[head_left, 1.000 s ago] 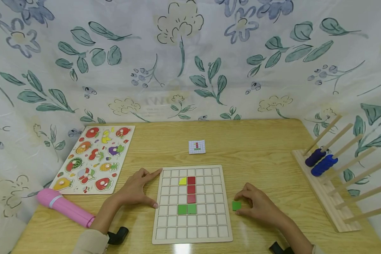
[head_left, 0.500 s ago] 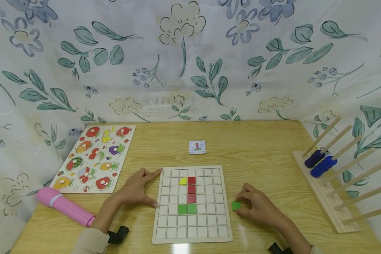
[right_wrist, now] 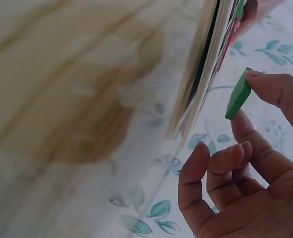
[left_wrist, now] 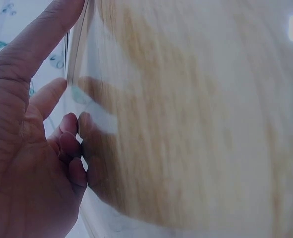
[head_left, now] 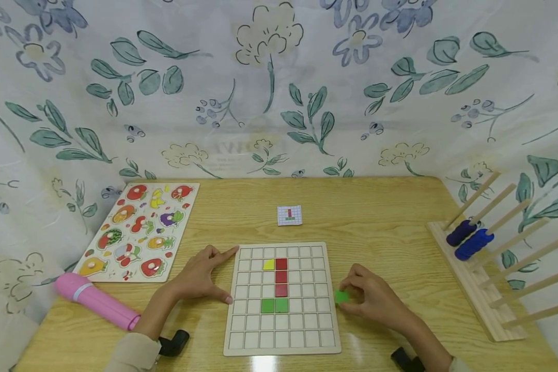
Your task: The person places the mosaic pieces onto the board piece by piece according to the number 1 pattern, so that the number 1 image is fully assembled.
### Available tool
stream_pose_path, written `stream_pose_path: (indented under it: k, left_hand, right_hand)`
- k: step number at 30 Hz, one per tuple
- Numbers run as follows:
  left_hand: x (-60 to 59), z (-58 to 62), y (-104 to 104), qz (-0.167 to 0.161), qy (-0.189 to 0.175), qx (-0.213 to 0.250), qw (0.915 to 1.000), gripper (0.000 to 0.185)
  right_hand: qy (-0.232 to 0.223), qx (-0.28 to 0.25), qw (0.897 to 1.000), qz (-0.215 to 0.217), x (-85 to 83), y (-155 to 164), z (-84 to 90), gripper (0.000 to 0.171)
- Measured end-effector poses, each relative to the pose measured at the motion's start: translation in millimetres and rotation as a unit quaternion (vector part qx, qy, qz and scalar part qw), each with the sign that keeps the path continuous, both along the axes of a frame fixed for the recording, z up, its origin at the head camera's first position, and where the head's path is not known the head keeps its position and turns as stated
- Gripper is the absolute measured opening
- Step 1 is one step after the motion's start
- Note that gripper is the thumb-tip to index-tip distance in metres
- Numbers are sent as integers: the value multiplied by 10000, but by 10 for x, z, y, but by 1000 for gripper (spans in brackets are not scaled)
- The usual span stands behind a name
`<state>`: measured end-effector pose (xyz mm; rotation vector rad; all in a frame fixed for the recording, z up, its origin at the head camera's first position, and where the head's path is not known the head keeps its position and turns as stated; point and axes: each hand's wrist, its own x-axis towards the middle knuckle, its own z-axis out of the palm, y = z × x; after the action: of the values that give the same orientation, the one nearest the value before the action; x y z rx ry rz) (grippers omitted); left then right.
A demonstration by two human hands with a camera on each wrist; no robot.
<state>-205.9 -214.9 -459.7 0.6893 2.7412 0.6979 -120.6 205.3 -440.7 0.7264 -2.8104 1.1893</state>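
A pale wooden grid board (head_left: 282, 350) lies flat on the table. Two green tiles (head_left: 275, 306), a column of three red tiles (head_left: 281, 277) and a yellow tile (head_left: 269, 264) with one rounded corner sit in its cells. With index finger and thumb spread apart, my left hand (head_left: 200, 276) touches the board's left edge; its other fingers are bent in the left wrist view. Beside the right edge, my right hand (head_left: 372, 295) pinches a green square tile (right_wrist: 239, 95) between thumb and index finger. In the right wrist view that tile is tilted and off the table.
A small card with a printed grid pattern (head_left: 290, 215) lies behind the board. At left are a fruit peg puzzle (head_left: 137, 232) and a pink cylindrical object with a rounded end (head_left: 97, 302). A wooden peg rack (head_left: 479, 284) with blue rings stands at right.
My right hand has lifted the green tile a little and moved it left, to the board's right edge. The left hand has stayed in place against the board.
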Motion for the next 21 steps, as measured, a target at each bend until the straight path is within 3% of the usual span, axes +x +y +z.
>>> stream_pose_path:
  k: [6, 13, 21]
  left_hand:
    - [5, -8, -4, -36, 95, 58, 9999, 116]
    - [-6, -18, -4, -13, -33, 1, 10000, 116]
    - [-15, -30, -5, 5, -47, -24, 10000, 116]
  right_hand:
    - [85, -144, 9999, 27, -22, -79, 23, 21]
    - [134, -319, 9991, 255, -74, -207, 45, 21]
    - [-113, -171, 9988, 435, -96, -331, 86, 19]
